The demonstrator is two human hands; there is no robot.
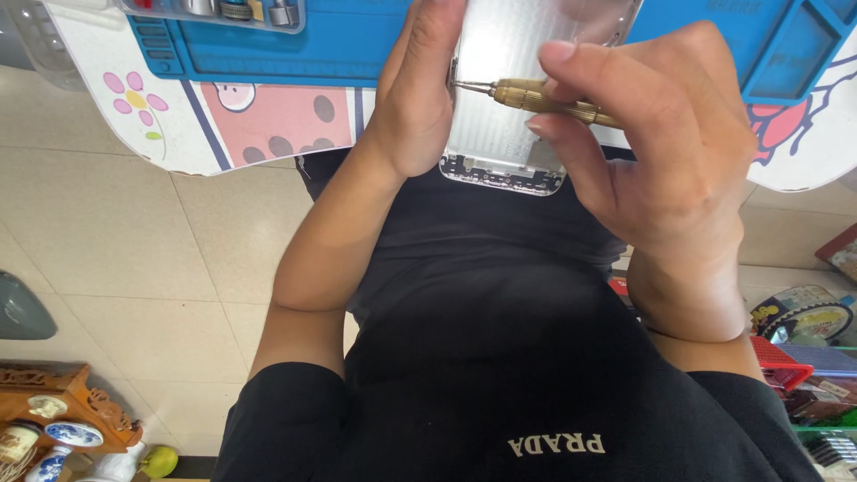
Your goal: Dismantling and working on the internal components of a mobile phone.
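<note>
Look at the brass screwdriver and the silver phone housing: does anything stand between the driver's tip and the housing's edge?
Nothing visible does. The right hand holds the brass screwdriver, and its tip reaches the left edge of the silver phone housing with no object between. The left hand grips that edge just beside the tip.

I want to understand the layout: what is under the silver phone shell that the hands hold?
Under the silver phone shell lie a blue work mat and a cartoon-printed table edge. The part directly beneath is covered by the shell and both hands.
</note>
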